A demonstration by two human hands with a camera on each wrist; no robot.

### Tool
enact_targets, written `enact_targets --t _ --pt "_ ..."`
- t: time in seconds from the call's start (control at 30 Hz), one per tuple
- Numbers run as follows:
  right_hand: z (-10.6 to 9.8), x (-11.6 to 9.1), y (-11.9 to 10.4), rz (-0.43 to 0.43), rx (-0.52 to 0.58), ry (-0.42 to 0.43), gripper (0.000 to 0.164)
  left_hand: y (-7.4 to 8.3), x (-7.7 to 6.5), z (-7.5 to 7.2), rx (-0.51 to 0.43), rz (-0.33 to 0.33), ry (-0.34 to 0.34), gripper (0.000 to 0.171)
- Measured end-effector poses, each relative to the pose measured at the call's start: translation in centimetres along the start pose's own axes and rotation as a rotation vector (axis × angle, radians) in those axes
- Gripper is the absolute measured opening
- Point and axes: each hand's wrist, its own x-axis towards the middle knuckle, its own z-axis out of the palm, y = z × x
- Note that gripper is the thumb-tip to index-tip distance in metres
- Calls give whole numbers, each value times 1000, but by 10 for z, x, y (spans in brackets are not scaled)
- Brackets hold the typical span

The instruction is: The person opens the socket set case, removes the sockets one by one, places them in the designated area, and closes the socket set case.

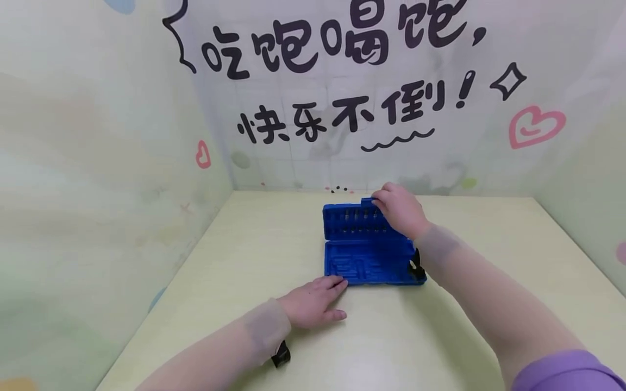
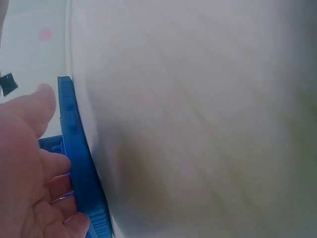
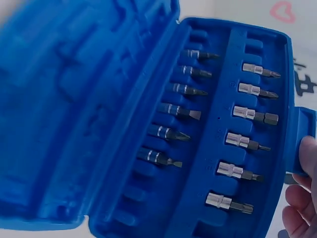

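Carefully, my right hand pinched the latch of the blue case, unfolded on the table; my left hand, fingers relaxed, touched its near edge, where light, steadying pressure seemed best.

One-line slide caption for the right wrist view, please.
Right hand pinches the tab of an open blue case holding two rows of bits.

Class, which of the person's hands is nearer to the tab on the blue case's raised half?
The right hand: it pinches the tab. The left hand is farther off, at the near edge of the lower half.
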Motion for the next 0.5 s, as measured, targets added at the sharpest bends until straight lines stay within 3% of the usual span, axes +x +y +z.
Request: enact_targets --t 0.5 --pt "29 32 28 221 60 -156 21 3 -15 -3 -16 52 -17 71"
